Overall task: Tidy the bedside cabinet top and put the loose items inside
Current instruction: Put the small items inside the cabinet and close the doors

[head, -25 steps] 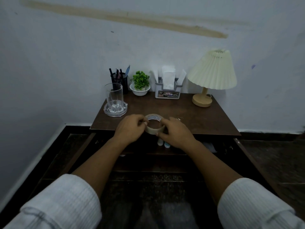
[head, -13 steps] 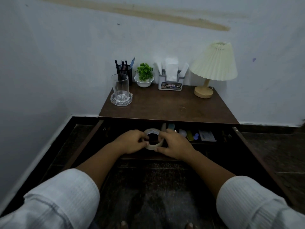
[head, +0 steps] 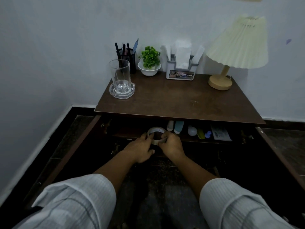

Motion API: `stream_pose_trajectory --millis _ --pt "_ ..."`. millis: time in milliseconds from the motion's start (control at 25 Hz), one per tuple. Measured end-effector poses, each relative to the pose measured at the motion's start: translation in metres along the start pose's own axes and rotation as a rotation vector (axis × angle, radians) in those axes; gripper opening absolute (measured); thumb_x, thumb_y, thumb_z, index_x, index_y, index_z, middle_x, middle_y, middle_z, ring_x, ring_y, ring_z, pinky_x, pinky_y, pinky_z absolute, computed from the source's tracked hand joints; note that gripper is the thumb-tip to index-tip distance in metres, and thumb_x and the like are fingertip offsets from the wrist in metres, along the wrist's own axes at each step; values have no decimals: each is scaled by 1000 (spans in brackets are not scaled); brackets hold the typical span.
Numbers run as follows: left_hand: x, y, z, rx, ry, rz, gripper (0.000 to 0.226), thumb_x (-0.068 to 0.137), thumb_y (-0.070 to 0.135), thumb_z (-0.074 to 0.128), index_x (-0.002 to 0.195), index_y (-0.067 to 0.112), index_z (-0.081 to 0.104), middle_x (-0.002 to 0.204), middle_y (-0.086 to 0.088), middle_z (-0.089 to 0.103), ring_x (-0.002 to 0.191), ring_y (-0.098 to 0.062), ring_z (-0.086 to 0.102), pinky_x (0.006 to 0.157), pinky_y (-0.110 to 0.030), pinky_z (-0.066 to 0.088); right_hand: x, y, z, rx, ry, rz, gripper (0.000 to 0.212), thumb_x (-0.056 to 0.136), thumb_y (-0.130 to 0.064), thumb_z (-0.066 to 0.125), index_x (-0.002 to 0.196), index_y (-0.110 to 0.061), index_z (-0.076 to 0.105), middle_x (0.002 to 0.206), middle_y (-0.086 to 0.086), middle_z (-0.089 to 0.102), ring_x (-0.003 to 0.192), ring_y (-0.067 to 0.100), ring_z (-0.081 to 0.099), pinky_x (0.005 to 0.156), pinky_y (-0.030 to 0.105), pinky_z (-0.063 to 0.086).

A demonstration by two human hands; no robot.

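Tape roll (head: pixel 156 135): held at the shelf's (head: pixel 132 132) front edge, left of the bottles (head: pixel 179 127).
Left hand (head: pixel 140 150): fingers curled on the roll's left side, probably steadying it.
Right hand (head: pixel 171 145): pinched the right rim, likely to seat the roll flat.

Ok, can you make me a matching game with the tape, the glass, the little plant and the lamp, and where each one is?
Things:
1. tape roll
2. glass
3. plant
4. lamp

Places:
A. in a white bowl
B. at the right back of the cabinet top
C. held between the left hand and the right hand, below the top
D. standing on a clear dish

Pairs: 1-C, 2-D, 3-A, 4-B
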State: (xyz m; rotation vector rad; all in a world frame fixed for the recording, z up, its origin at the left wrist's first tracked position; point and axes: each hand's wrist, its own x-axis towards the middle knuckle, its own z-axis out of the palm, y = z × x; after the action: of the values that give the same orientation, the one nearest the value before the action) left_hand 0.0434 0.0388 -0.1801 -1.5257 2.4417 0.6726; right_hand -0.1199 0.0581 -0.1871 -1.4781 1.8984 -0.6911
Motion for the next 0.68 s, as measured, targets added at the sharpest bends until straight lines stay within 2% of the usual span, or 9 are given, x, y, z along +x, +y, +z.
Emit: stream_pose_trajectory --millis 80,200,280,360,440,520,680 --pt "6 -3 2 -53 12 -8 82 100 45 47 162 20 -2 167 -16 8 150 -37 24 118 -47 32 5 1 4 95 -2 43 34 89 -9 65 123 -11 63 123 8 66 111 25 64 86 25 49" --pt "7 -6 3 -6 78 -17 78 101 40 47 161 17 4 164 -16 20 145 -36 32 113 -48 37 4 4 8 136 -37 6 53 88 -5 62 139 -14 53 137 8 59 123 25 59 102 37 51" --pt "3 -5 3 38 113 -37 75 100 38 48 160 16 9 161 -16 25 141 -36 35 110 -49 39 -4 7 8 46 -36 -66 56 87 -6 63 141 -17 50 139 7 56 123 24 58 102 41 52" --pt "-2 -3 3 108 157 -57 68 98 38 51 156 15 23 153 -13 35 135 -34 40 106 -49 42 -11 11 7 -120 7 -141 47 88 -12 62 135 -16 54 133 7 55 118 26 59 95 41 53" --pt "-5 2 2 161 214 -60 54 97 37 53 144 15 39 141 -11 44 128 -31 44 101 -48 44 -16 13 6 -255 11 -207 37 88 -14 60 125 -15 59 125 8 55 111 28 60 88 41 54" --pt "-5 6 1 174 243 -42 44 96 36 53 134 15 47 135 -10 48 125 -30 46 99 -47 45 -17 13 6 -335 -58 -265 35 87 -13 59 123 -14 61 124 8 56 110 28 60 87 41 55" --pt "1 6 3 181 211 5 43 97 34 51 136 15 50 142 -9 47 131 -29 41 104 -48 42 -13 12 8 -419 -146 -324 48 87 -11 57 135 -14 55 137 9 50 114 32 58 86 43 55"
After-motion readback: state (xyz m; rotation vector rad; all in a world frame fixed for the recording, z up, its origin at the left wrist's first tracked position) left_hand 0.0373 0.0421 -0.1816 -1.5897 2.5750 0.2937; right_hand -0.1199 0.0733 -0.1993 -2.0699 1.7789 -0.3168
